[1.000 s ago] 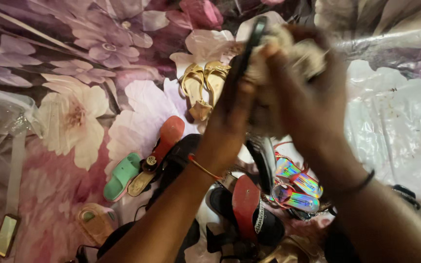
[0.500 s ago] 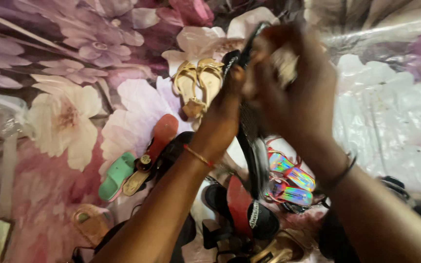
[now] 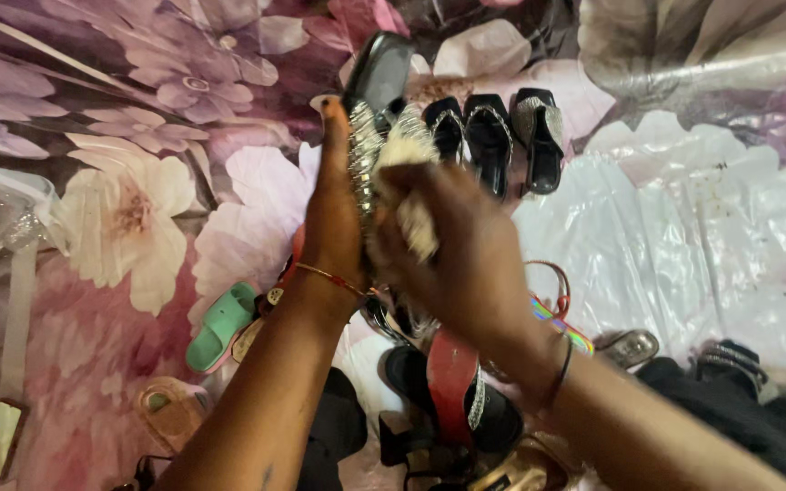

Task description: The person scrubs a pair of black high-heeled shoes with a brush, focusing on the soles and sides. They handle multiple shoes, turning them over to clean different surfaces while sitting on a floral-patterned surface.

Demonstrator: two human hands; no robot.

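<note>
The left hand (image 3: pixel 334 214) is wrapped around a black sandal with a rhinestone strap (image 3: pixel 370 109), holding it up on edge above the floral sheet (image 3: pixel 138 136), thumb stretched along its side. The right hand (image 3: pixel 452 259) is closed on a pale fluffy cloth (image 3: pixel 407 182), pressing it against the sandal. Beyond lie three black sandals (image 3: pixel 493 136); a mint green slide (image 3: pixel 220 325) rests at left, clear plastic sheeting (image 3: pixel 684 236) at right.
</note>
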